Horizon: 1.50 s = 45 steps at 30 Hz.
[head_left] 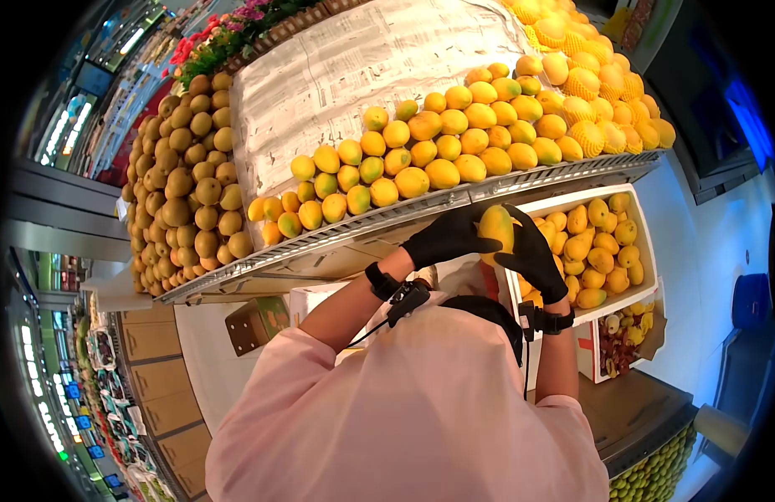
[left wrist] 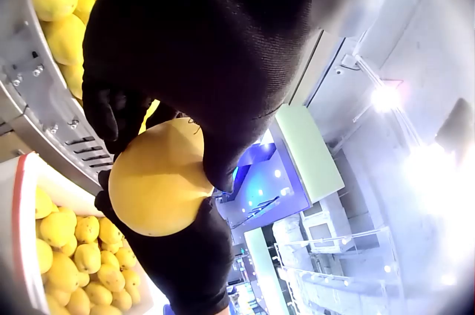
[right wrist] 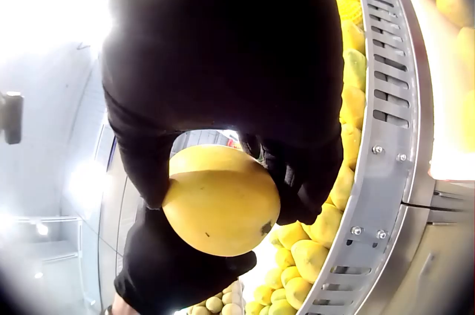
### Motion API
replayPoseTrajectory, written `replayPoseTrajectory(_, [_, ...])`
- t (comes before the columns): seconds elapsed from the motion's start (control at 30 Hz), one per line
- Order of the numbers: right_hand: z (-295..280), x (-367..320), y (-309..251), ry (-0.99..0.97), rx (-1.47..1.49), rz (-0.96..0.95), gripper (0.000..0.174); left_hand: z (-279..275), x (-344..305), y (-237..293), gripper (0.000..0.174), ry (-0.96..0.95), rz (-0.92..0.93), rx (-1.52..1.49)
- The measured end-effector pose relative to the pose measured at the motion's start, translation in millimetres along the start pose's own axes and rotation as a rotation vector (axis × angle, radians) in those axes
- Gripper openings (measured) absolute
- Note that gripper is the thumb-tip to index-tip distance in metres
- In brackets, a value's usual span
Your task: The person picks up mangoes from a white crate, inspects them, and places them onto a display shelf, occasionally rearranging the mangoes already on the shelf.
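Note:
Both hands wear black gloves and hold one yellow mango [head_left: 496, 229] between them in front of the shelf edge. The left hand [head_left: 448, 238] grips it from the left in the head view, and the right hand [head_left: 534, 255] from the right. In the left wrist view, the left hand [left wrist: 197, 40] has its thumb and fingers around the mango [left wrist: 159, 177], with the right hand [left wrist: 185, 255] on its other side. The right wrist view shows the right hand [right wrist: 223, 55] curved round the mango [right wrist: 221, 200], which has a small dark spot; the left hand [right wrist: 174, 263] supports it below.
Rows of mangoes [head_left: 442, 174] line the display shelf's front rail [head_left: 438, 203], with paper [head_left: 354, 71] behind. Brown round fruit [head_left: 178, 209] is piled left, net-wrapped fruit [head_left: 584, 84] at the upper right. A white box [head_left: 649, 251] of mangoes stands beside the right hand, another box [head_left: 587, 351] below it.

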State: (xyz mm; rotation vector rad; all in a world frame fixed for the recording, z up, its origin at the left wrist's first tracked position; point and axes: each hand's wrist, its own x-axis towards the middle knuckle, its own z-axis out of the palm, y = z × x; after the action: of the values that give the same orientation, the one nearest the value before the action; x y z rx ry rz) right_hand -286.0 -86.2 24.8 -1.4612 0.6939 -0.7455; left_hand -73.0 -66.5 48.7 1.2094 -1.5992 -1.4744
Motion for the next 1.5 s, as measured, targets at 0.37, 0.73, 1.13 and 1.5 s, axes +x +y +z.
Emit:
replayPoseTrajectory(0.37, [19.1,17.8,-0.5,-0.021,0.042,0.024,0.093,-20.8,-27.6,-10.8,0.065,0.081,-0.081,-0.211])
replayPoseTrajectory(0.73, [36.5,51.4,-1.5,0.051,0.176,0.172,0.060,-88.9,-67.3,-71.0,0.053,0.281,0.023,-1.127])
replayPoseTrajectory(1.13, [59.0,93.7,27.3,0.106,0.160,0.278,0.053,-282.2,-199.6,-65.1,0.056,0.856,0.087,-0.076])
replayPoseTrajectory(1.5, [91.4,133.2,24.0,0.145,0.119,0.292,0.052,-363.6,-203.4,-114.3,0.056,0.805,0.141,0.620])
